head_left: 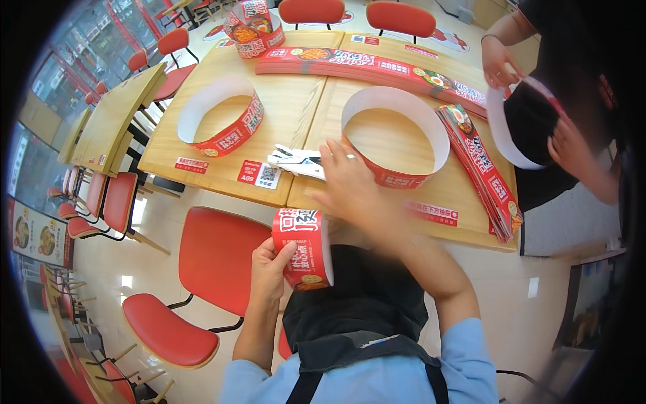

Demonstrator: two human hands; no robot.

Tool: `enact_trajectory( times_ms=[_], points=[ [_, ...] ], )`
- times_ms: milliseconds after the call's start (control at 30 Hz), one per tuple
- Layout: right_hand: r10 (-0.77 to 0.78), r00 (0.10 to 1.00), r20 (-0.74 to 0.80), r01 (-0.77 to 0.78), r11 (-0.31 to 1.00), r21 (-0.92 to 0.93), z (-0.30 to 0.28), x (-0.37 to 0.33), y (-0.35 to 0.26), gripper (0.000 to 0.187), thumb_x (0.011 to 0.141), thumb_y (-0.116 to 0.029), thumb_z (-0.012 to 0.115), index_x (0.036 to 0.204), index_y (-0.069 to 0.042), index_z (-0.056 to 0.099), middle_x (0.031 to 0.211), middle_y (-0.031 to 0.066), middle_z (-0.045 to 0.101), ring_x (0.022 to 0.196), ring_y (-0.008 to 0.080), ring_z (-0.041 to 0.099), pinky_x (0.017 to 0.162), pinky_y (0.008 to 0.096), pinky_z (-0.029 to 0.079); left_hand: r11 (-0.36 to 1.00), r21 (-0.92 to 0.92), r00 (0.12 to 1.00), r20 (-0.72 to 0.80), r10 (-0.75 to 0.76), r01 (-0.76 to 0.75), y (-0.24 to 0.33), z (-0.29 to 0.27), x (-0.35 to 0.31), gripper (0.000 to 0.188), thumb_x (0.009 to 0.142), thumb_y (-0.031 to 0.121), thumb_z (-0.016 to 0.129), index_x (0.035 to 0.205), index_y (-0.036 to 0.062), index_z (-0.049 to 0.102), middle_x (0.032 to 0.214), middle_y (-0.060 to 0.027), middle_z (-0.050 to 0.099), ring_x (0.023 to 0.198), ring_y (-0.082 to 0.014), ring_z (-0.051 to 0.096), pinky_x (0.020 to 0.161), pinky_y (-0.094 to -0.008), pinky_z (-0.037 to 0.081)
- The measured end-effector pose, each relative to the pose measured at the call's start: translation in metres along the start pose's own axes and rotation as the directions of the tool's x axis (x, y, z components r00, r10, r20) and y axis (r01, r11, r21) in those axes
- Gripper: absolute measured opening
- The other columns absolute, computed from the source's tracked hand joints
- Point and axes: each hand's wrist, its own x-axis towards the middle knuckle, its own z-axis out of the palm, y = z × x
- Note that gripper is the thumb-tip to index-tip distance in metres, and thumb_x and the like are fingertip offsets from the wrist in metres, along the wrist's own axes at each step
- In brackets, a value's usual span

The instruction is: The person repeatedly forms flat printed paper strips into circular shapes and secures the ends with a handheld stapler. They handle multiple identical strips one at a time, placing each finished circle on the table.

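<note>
My left hand [270,268] is closed on a red printed paper band [306,249], bent round on itself, in front of my apron. Over the near edge of the table, my right hand [350,178] is slightly blurred, its fingers stretched out and its thumb apart. Those fingertips lie at the right end of a white stapler-like hand tool [296,161] on the tabletop. Just beyond that hand stands a large paper ring [397,178], red outside and white inside. A similar ring [235,131] stands at the left of the table.
Flat red strips form a long stack [363,66] across the far side and another stack [481,168] at right. More rings [254,30] stand at the far left corner. A co-worker's hands [568,145] hold a band at right. A red chair [219,252] stands front left.
</note>
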Motion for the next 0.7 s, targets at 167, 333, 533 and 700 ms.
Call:
enact_trajectory(
  times_ms=[167,333,533,700],
  points=[
    [0.178,0.812,0.556,-0.105,0.981,-0.162,0.051,0.031,-0.004,0.068,0.079,-0.040,0.070,0.127,0.003,0.047,0.113,0.0183,0.060,0.108,0.0308,0.057,0.085,0.0379,0.049,0.999,0.050,0.997,-0.073,0.026,-0.022,0.022,-0.019,-0.014,0.021,0.088,0.006,0.065,0.106,-0.0042,0.063,0.093,-0.0092,0.070,0.080,-0.0119,0.067,0.073,-0.0262,0.055],
    [0.210,0.885,0.415,-0.334,0.908,0.253,0.002,-0.013,0.002,0.052,0.086,-0.035,0.062,0.119,0.004,0.050,0.101,0.0139,0.062,0.091,0.0248,0.062,0.074,0.0346,0.051,0.996,0.084,0.998,-0.059,0.009,-0.004,0.026,-0.029,-0.012,0.020,0.089,0.010,0.066,0.103,-0.0031,0.065,0.091,-0.0077,0.070,0.077,-0.0095,0.066,0.072,-0.0244,0.054],
    [0.074,0.549,0.833,-0.819,-0.149,0.554,-0.080,-0.122,-0.010,0.062,0.075,-0.022,0.076,0.124,0.004,0.048,0.103,0.0101,0.061,0.097,0.0168,0.060,0.088,0.0321,0.049,0.976,0.217,0.999,0.030,-0.041,0.034,0.029,-0.018,0.000,0.020,0.088,0.010,0.067,0.102,-0.0029,0.065,0.089,-0.0078,0.070,0.077,-0.0091,0.066,0.071,-0.0236,0.054],
    [0.130,0.627,0.768,-0.763,0.301,0.572,-0.083,-0.181,-0.014,0.050,0.077,-0.008,0.065,0.124,0.001,0.050,0.105,0.0116,0.060,0.095,0.0232,0.061,0.085,0.0323,0.047,0.969,0.238,0.980,0.166,-0.111,0.070,0.032,0.013,0.008,0.020,0.087,0.009,0.067,0.103,-0.0035,0.065,0.090,-0.0079,0.070,0.077,-0.0088,0.066,0.071,-0.0238,0.054]
  ],
)
